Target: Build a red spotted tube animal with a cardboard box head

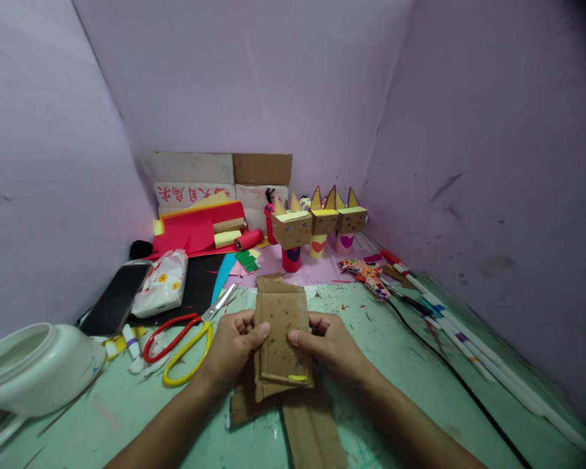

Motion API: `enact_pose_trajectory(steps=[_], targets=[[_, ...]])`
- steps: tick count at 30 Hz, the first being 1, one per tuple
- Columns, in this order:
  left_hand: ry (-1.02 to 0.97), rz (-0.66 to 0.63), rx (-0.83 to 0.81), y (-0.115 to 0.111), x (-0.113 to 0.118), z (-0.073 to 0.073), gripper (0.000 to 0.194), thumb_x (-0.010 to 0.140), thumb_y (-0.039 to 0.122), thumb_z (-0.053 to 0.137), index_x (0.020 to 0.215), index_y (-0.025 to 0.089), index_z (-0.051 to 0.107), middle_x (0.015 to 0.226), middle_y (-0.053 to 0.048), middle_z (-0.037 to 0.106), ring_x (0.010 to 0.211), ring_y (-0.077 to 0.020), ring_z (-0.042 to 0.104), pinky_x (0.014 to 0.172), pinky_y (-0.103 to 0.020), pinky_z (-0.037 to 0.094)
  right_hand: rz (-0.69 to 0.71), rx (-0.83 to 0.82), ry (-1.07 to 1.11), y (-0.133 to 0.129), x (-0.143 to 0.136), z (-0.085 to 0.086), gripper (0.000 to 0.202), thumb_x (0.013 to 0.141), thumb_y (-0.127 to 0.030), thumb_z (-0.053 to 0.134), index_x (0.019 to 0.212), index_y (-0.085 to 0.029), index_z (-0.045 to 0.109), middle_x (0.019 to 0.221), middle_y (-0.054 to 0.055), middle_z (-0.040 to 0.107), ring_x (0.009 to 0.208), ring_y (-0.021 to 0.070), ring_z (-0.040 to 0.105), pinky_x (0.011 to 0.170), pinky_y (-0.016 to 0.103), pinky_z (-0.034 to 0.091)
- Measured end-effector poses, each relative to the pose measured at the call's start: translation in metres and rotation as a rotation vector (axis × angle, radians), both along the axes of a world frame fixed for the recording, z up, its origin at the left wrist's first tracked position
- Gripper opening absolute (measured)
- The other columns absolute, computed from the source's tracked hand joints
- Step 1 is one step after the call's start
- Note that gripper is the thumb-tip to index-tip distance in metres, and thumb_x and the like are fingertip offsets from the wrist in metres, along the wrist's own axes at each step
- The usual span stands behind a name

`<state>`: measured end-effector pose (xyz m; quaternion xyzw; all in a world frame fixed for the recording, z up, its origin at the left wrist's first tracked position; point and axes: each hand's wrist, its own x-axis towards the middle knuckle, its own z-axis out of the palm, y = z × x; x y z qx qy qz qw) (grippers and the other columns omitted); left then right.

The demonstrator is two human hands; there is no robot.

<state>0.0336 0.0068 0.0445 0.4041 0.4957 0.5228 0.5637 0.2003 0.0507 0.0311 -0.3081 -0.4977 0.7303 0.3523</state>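
Between my two hands I hold a piece of brown cardboard (284, 339), upright and tilted toward me, with small dark spots and a yellow mark near its lower edge. My left hand (239, 342) pinches its left side, thumb on the front. On the right side my right hand (325, 340) grips it the same way; the fingers behind are partly hidden. Below lie loose cardboard strips (315, 430) on the green table (395, 410). Scissors (190, 339) with one red and one yellow handle rest left of my left hand.
Several cardboard-headed paper figures (292, 233) stand at the back. Red paper sheets (190, 231) lean by an open carton (261, 169). At left are a phone (114, 299), a tissue pack (162, 283) and a white pot (43, 371). A black cable (444, 361) and white sticks (498, 368) run along the right.
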Motion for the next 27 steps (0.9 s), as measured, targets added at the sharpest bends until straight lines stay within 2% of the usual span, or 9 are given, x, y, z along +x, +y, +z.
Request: enact_pose_trajectory(steps=[3,5,7,9,13,15,17,22,27], targets=[[0.223,0.053,0.0,0.0,-0.002,0.003,0.035,0.061,0.045,0.071,0.062,0.012,0.06,0.054,-0.001,0.058,0.05,-0.0128,0.052,0.051,-0.024,0.042,-0.018,-0.023,0.009,0.001,-0.001,0.0,0.031,0.053,-0.035,0.078,0.073,-0.013,0.07,0.066,0.005,0.068,0.057,0.015,0.06,0.058,0.028,0.047],[0.419,0.18,0.037,-0.002,0.0,0.004,0.032,0.066,0.043,0.067,0.075,0.012,0.061,0.052,0.002,0.055,0.047,-0.0121,0.049,0.048,-0.024,0.04,-0.074,-0.031,-0.012,0.004,-0.001,0.001,0.031,0.053,-0.036,0.077,0.072,-0.013,0.069,0.065,0.005,0.068,0.057,0.0159,0.06,0.057,0.029,0.047],[0.609,0.299,0.163,-0.007,0.004,0.005,0.035,0.071,0.037,0.064,0.096,0.014,0.061,0.066,-0.001,0.06,0.055,-0.0145,0.054,0.054,-0.026,0.044,-0.204,0.025,-0.076,0.006,-0.001,0.002,0.029,0.054,-0.036,0.075,0.071,-0.013,0.068,0.066,0.005,0.067,0.058,0.0167,0.058,0.057,0.03,0.047],[0.71,0.275,0.313,-0.013,0.01,0.006,0.041,0.073,0.034,0.063,0.11,0.016,0.058,0.093,-0.007,0.065,0.078,-0.0197,0.06,0.068,-0.03,0.047,-0.332,0.169,-0.17,0.006,-0.001,0.004,0.024,0.058,-0.035,0.073,0.07,-0.014,0.067,0.066,0.005,0.066,0.059,0.0171,0.057,0.056,0.03,0.046],[0.466,-0.018,0.313,-0.02,0.019,0.005,0.044,0.078,0.038,0.06,0.117,0.018,0.056,0.117,-0.01,0.061,0.104,-0.027,0.057,0.087,-0.035,0.045,-0.198,0.57,-0.138,-0.005,-0.003,0.009,0.027,0.072,-0.036,0.064,0.09,-0.018,0.071,0.085,0.007,0.066,0.078,0.0203,0.061,0.071,0.033,0.048],[0.247,-0.014,0.221,-0.017,0.021,0.002,0.039,0.082,0.04,0.055,0.113,0.017,0.059,0.112,-0.009,0.065,0.101,-0.026,0.059,0.087,-0.034,0.045,-0.091,0.711,-0.057,-0.009,-0.004,0.01,0.028,0.079,-0.034,0.056,0.101,-0.021,0.069,0.099,0.009,0.064,0.093,0.0211,0.06,0.083,0.036,0.046],[0.022,0.077,0.145,-0.012,0.02,0.0,0.035,0.082,0.039,0.055,0.106,0.014,0.063,0.105,-0.01,0.068,0.098,-0.0252,0.061,0.088,-0.035,0.046,-0.125,0.766,-0.047,-0.011,-0.004,0.009,0.023,0.081,-0.029,0.055,0.098,-0.022,0.07,0.101,0.008,0.063,0.097,0.0204,0.058,0.087,0.037,0.045],[-0.345,0.148,0.014,-0.004,0.02,0.002,0.032,0.072,0.031,0.068,0.096,0.01,0.066,0.092,-0.011,0.071,0.092,-0.0264,0.064,0.083,-0.038,0.05,-0.47,0.459,-0.087,0.002,0.001,0.002,0.013,0.072,-0.027,0.066,0.084,-0.02,0.066,0.085,0.004,0.065,0.081,0.0188,0.059,0.077,0.034,0.047],[-0.41,0.12,-0.038,-0.005,0.02,0.005,0.028,0.073,0.026,0.069,0.096,0.01,0.066,0.091,-0.011,0.071,0.089,-0.0243,0.066,0.079,-0.035,0.053,-0.229,0.072,0.067,0.008,0.001,-0.002,0.033,0.067,-0.039,0.071,0.091,-0.017,0.067,0.081,0.005,0.067,0.073,0.0168,0.06,0.066,0.03,0.047]])
